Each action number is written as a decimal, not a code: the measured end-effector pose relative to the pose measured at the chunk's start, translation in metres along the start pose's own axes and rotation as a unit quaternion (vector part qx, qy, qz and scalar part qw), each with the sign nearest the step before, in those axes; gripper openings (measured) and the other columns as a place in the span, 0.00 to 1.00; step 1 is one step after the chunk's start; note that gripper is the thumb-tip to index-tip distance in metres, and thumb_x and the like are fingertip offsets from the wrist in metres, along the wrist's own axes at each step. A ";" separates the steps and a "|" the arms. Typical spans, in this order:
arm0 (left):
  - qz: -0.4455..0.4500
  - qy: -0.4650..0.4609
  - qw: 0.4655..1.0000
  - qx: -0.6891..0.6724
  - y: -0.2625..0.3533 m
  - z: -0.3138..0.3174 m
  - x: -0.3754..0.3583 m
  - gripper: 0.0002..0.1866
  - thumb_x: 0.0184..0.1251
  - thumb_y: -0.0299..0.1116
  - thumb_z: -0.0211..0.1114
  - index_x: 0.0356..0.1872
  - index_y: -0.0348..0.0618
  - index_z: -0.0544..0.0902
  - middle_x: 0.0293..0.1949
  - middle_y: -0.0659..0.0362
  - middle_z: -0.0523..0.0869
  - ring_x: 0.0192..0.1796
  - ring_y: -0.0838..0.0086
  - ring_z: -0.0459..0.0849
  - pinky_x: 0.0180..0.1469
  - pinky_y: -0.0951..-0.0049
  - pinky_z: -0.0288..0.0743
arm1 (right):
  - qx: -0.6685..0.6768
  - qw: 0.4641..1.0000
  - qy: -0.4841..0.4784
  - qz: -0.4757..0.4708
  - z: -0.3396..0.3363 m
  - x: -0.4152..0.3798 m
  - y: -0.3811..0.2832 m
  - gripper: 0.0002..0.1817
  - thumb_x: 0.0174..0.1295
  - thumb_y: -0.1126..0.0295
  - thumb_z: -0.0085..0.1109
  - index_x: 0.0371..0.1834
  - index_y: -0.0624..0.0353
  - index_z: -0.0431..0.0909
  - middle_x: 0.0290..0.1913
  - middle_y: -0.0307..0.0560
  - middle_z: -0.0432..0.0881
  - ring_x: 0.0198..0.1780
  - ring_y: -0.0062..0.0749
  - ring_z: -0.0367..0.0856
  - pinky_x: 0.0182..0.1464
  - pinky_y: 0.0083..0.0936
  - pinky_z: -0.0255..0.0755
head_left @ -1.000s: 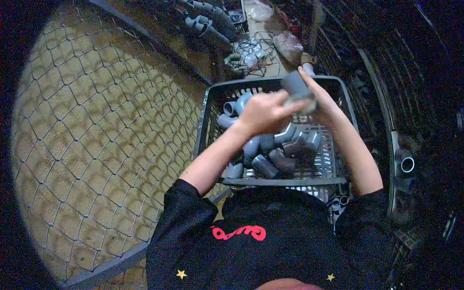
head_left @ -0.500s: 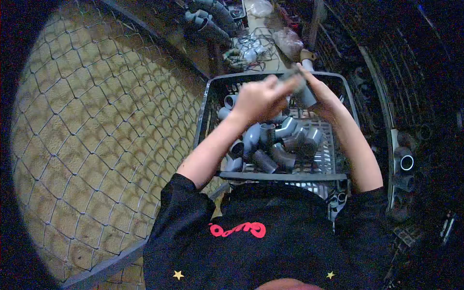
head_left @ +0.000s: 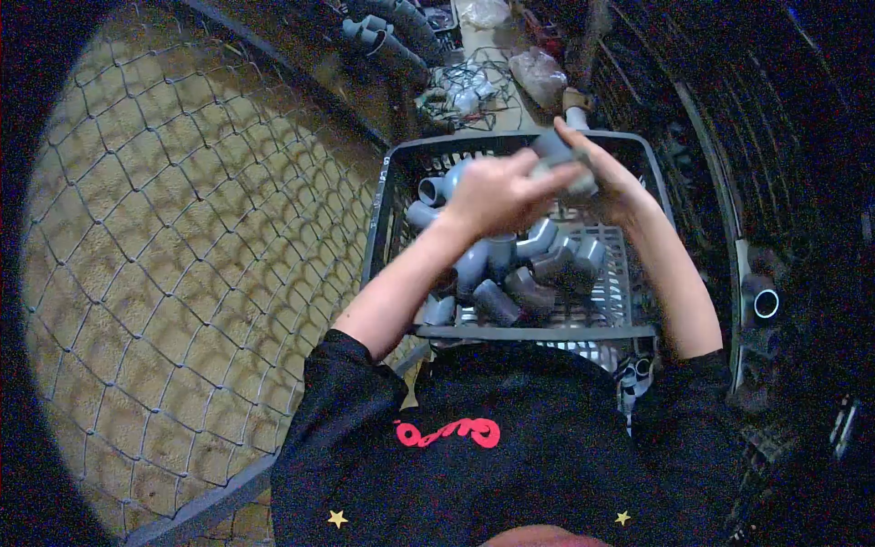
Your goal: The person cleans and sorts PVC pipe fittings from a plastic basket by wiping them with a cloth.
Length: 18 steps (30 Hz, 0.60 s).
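Over the far part of a black plastic crate (head_left: 538,335), both hands are at one grey pipe fitting (head_left: 552,146). My right hand (head_left: 615,178) holds the fitting from its right side, thumb near the upper end. My left hand (head_left: 506,190) is closed at its near side, fingers blurred; something pale and small shows at its fingertips, too smeared to make out. Below the hands several grey elbow fittings (head_left: 538,239) lie loose in the crate, mostly in its left and middle parts.
Wire mesh fence (head_left: 200,255) runs along the left. Beyond the crate are tangled cables (head_left: 474,87), a clear plastic bag (head_left: 540,75) and large grey pipes (head_left: 369,35). Dark racks stand at the right, with a white-rimmed pipe end (head_left: 766,304).
The fitting between my hands has turned, and its upper end now shows above my left fingers. My left hand has shifted slightly; my right hand has closed in around the fitting.
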<state>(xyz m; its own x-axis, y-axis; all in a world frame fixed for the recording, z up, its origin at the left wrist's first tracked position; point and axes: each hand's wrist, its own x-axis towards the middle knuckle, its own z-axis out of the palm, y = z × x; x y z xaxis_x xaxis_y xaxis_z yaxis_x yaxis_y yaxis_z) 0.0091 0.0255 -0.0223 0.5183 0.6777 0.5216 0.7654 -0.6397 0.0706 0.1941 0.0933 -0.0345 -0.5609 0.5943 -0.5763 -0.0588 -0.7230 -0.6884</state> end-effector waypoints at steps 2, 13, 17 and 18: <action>-0.102 0.031 0.994 -0.011 -0.011 0.000 0.000 0.31 0.52 0.40 0.68 0.62 0.71 0.77 0.26 0.59 0.78 0.21 0.63 0.81 0.22 0.63 0.78 | -0.017 0.995 0.045 -0.090 0.011 -0.010 -0.005 0.30 0.65 0.38 0.55 0.54 0.52 0.79 0.40 0.41 0.85 0.37 0.30 0.84 0.40 0.28 0.80; -0.098 -0.002 0.995 -0.027 -0.003 -0.007 -0.002 0.36 0.49 0.34 0.67 0.66 0.64 0.74 0.29 0.57 0.78 0.26 0.61 0.82 0.26 0.61 0.78 | -0.056 0.996 0.035 -0.064 0.000 -0.007 -0.003 0.34 0.66 0.38 0.52 0.62 0.54 0.76 0.53 0.45 0.82 0.47 0.30 0.83 0.49 0.28 0.77; 0.038 -0.001 0.998 -0.048 0.018 0.000 -0.007 0.36 0.48 0.35 0.66 0.66 0.67 0.75 0.25 0.61 0.74 0.21 0.66 0.79 0.22 0.65 0.75 | -0.018 0.998 0.025 -0.057 0.000 -0.004 -0.004 0.31 0.63 0.38 0.57 0.56 0.54 0.76 0.46 0.42 0.81 0.43 0.25 0.81 0.45 0.26 0.76; 0.048 0.003 0.997 -0.053 0.020 -0.003 -0.003 0.36 0.49 0.35 0.66 0.66 0.68 0.75 0.25 0.61 0.73 0.21 0.67 0.79 0.22 0.65 0.75 | -0.021 0.998 0.028 -0.057 -0.002 -0.004 -0.004 0.30 0.64 0.38 0.57 0.52 0.54 0.78 0.42 0.41 0.82 0.40 0.24 0.81 0.42 0.25 0.77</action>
<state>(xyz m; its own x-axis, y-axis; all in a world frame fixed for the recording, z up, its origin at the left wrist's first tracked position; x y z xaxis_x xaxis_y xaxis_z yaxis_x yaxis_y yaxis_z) 0.0214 0.0093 -0.0198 0.5844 0.6096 0.5357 0.6679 -0.7362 0.1092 0.1988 0.0948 -0.0303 -0.5064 0.6905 -0.5164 -0.0831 -0.6352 -0.7679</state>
